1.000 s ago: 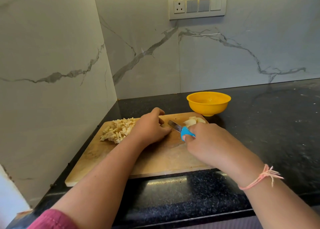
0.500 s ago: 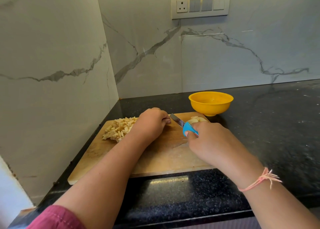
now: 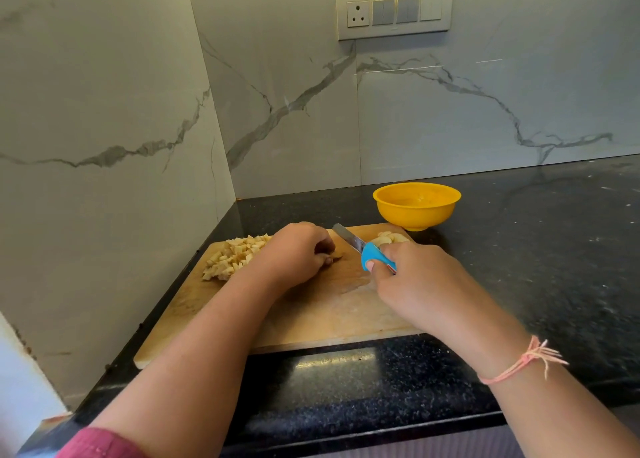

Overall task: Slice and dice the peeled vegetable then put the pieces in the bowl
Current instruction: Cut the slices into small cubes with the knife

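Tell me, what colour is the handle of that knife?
Bright blue. The knife handle, gripped by the right hand, shows best in the head view.

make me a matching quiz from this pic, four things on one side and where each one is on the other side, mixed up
Things
1. yellow bowl
2. diced pieces
3. knife
4. switch panel

Places
A. gripped in the right hand
B. mounted on the wall
C. piled on the far left part of the cutting board
D. on the countertop, just past the board's far right corner

Pairs: 1-D, 2-C, 3-A, 4-B
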Demonstrator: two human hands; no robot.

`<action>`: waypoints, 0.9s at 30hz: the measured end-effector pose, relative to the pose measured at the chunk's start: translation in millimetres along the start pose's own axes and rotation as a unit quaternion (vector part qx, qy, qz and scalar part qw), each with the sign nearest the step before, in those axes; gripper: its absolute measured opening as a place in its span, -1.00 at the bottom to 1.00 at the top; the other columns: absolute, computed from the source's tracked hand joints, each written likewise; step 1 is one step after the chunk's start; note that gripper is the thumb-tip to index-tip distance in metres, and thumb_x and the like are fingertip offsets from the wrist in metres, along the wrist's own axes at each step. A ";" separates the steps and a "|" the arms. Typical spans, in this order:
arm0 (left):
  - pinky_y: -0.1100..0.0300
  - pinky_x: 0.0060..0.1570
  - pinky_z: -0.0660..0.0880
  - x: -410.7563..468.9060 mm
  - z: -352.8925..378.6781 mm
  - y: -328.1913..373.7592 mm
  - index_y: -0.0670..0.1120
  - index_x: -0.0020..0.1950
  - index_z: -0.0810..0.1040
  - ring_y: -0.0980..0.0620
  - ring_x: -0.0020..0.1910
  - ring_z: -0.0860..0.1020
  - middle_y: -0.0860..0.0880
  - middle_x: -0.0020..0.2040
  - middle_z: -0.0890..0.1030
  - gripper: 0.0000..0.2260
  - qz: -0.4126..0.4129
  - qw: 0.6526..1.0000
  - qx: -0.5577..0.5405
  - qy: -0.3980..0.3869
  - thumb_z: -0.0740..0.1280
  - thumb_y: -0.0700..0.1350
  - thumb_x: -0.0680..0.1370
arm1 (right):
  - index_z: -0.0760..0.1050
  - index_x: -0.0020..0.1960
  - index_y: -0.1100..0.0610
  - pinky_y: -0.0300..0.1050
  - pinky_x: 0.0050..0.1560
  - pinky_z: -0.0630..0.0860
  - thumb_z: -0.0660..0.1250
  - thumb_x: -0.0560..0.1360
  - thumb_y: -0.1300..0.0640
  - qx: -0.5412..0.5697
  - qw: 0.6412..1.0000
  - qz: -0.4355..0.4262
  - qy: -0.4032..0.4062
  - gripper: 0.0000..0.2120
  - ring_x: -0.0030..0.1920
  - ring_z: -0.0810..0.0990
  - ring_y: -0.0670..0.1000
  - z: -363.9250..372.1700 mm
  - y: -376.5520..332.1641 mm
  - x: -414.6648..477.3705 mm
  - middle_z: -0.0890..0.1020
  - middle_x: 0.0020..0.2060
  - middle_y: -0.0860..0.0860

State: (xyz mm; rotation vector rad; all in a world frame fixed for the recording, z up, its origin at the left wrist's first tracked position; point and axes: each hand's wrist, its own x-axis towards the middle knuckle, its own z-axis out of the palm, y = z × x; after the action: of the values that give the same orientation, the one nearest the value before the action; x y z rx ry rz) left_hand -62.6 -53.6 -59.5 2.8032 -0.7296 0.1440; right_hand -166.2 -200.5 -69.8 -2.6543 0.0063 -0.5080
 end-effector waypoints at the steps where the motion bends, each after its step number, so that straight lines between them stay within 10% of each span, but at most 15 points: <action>1: 0.26 0.13 0.49 0.1 -0.7 -1.0 -0.05 0.27 0.55 0.07 0.07 0.54 -0.02 0.17 0.58 -0.73 -0.003 1.000 -0.008 -0.001 0.30 -0.19 0.58 | 0.40 0.34 0.06 -0.20 -0.15 0.44 0.08 0.62 -0.06 0.003 1.000 -0.002 0.004 -0.63 -0.15 0.43 -0.06 -1.1 0.2 0.2 0.57 0.06 0.02; 21: 0.26 -0.06 0.51 3.4 8.2 -10.2 0.02 0.30 0.42 0.12 0.00 0.53 0.04 0.14 0.60 -0.67 -0.090 0.990 -0.081 0.077 0.36 -0.05 0.54 | 0.33 0.39 0.07 -0.18 -0.05 0.43 0.10 0.62 -0.03 -0.062 0.994 -0.009 -0.087 -0.62 0.08 0.50 0.00 4.7 -23.7 5.9 0.54 0.13 0.04; 27: 0.24 -0.09 0.54 5.3 9.8 -12.1 0.01 0.23 0.40 0.10 -0.06 0.55 0.03 0.02 0.60 -0.66 -0.119 0.980 -0.134 0.083 0.40 -0.10 0.50 | 0.40 0.22 0.09 -0.18 -0.22 0.40 0.14 0.60 0.04 -0.110 0.991 -0.033 -0.076 -0.75 -0.14 0.44 -0.03 1.2 -30.3 6.7 0.31 -0.32 -0.06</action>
State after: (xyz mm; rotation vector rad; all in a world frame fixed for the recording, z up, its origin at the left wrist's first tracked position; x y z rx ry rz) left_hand -51.8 -48.3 -70.7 2.5554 -0.3416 0.2163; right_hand -161.8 -173.2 -55.8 -2.9104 -0.0761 -0.3427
